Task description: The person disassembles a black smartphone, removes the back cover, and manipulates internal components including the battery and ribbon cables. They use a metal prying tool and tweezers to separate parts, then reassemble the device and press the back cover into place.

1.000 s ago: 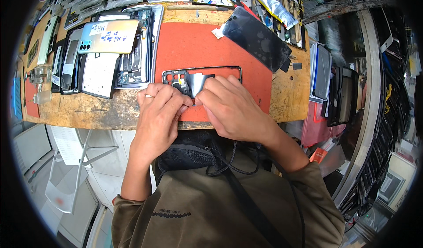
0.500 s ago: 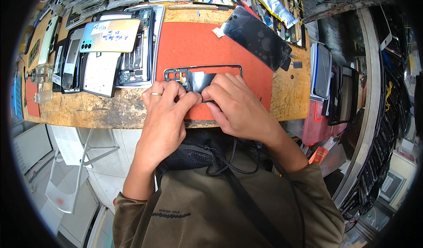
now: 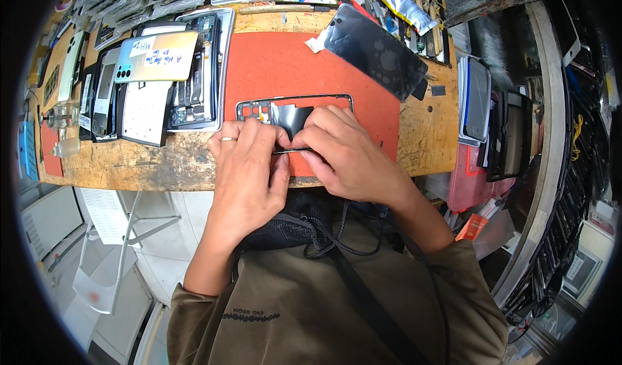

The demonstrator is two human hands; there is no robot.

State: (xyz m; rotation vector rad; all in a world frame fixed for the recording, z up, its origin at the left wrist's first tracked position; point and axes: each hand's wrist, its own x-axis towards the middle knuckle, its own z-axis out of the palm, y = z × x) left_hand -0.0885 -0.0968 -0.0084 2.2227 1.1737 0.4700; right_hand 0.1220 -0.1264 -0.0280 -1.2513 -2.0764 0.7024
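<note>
A dark phone frame [image 3: 253, 109] lies lengthwise on the red mat [image 3: 278, 60], near the bench's front edge. Camera openings show at its left end, and a shiny black sheet [image 3: 291, 119] covers part of its middle. My left hand [image 3: 246, 164] is closed on the near left part of the frame, its thumb below the near rim and its fingers above. From the right, my right hand [image 3: 350, 151] pinches the same near rim, thumb underneath, fingers bent over the inside. Both sets of fingertips almost meet at the rim and hide what lies between them.
A black phone screen [image 3: 372, 50] lies aslant at the mat's far right, beside a tool tray [image 3: 427, 8]. At left, a gold phone back [image 3: 159, 57] rests on opened devices near glass bottles [image 3: 63, 115]. Upright phone parts [image 3: 508, 131] stand right of the bench.
My left hand's thumb has dropped from the near rim to below it, and its fingers reach over the frame. My right hand keeps its pinch. The view has shifted slightly.
</note>
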